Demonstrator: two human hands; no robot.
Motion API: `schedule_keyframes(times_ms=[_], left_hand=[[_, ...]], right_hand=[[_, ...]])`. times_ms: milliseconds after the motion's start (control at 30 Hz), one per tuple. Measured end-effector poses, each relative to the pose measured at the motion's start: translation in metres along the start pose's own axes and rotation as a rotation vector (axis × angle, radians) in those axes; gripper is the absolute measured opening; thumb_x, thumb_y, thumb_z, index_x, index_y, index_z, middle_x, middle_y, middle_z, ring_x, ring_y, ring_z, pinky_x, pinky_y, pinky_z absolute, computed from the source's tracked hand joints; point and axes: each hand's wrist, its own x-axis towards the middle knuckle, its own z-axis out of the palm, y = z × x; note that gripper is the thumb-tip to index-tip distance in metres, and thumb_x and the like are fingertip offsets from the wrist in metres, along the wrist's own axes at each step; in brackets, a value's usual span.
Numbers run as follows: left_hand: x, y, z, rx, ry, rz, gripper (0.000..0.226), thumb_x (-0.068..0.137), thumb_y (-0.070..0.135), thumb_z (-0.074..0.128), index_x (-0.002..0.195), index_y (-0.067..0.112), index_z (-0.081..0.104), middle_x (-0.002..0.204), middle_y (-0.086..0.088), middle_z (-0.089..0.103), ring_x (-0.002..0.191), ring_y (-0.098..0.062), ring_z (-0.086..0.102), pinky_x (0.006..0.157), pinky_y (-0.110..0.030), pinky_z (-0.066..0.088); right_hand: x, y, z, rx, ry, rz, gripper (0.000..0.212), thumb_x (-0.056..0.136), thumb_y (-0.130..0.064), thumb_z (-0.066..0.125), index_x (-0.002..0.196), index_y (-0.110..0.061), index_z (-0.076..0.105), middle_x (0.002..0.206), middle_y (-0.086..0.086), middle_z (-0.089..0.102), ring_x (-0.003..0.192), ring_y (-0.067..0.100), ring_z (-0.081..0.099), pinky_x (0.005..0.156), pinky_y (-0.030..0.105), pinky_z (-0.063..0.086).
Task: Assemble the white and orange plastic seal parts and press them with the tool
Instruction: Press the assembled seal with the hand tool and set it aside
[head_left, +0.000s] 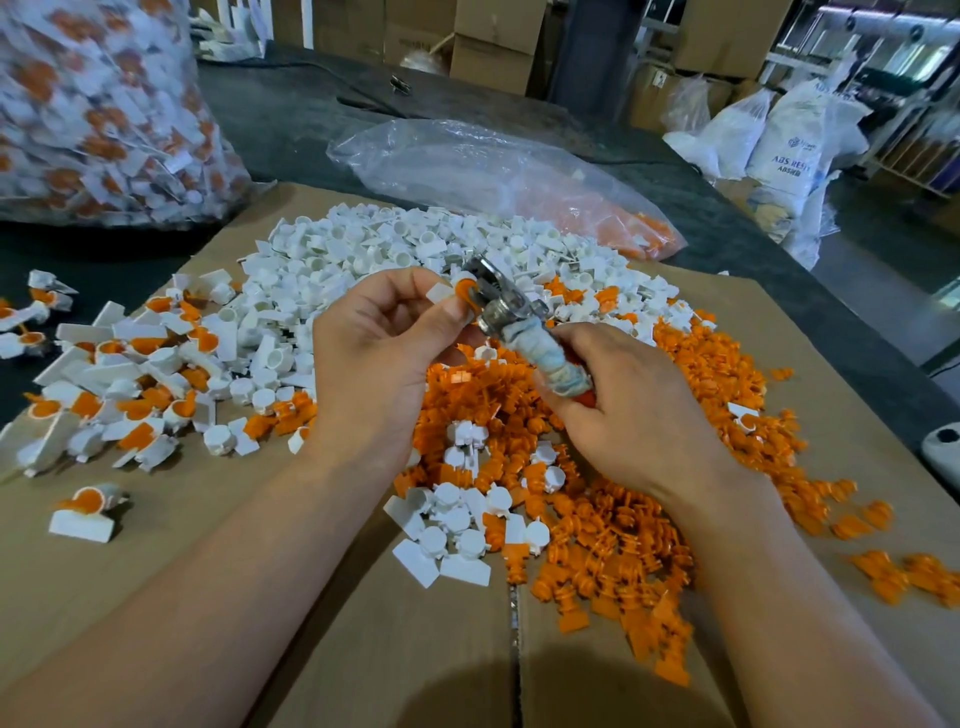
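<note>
My left hand (379, 353) pinches a white and orange seal (456, 291) between thumb and fingers, held above the piles. My right hand (628, 405) grips the cloth-wrapped handle of a metal pressing tool (506, 306), whose jaws sit around the orange part of that seal. A heap of loose white parts (395, 249) lies behind the hands. A heap of loose orange parts (623, 509) spreads below and to the right. Assembled white and orange seals (135, 384) lie in a pile at the left.
Flattened cardboard (260, 571) covers the dark table. A large clear bag of assembled seals (104, 109) stands at the back left. A clear bag with orange parts (519, 182) lies behind the white heap. Cardboard boxes and white sacks (779, 145) stand beyond the table.
</note>
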Motion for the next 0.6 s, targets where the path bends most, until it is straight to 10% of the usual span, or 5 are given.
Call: schedule_keyframes(times_ms=[267,600], left_hand=[[-0.0016,0.0007,0.0002,0.004,-0.016,0.011,0.009,0.071,0.010,0.064,0.078,0.010,0.059,0.058,0.006,0.066,0.056,-0.007,0.064,0.049,-0.017,0.048],[-0.0022,0.0020,-0.0011,0.013,-0.018,0.006,0.013,0.065,0.017,0.065,0.076,0.011,0.060,0.057,0.007,0.066,0.055,-0.007,0.064,0.050,-0.017,0.049]], right_hand=[[-0.0024,-0.0037,-0.0035,0.025,0.000,-0.040,0.011,0.087,-0.029,0.057,0.089,-0.024,0.047,0.076,-0.010,0.045,0.072,0.014,0.045,0.057,0.029,0.028],[-0.0043,-0.0049,-0.0050,0.014,0.013,-0.050,0.014,0.086,-0.033,0.056,0.084,-0.026,0.044,0.069,-0.010,0.043,0.070,0.013,0.040,0.055,0.030,0.028]])
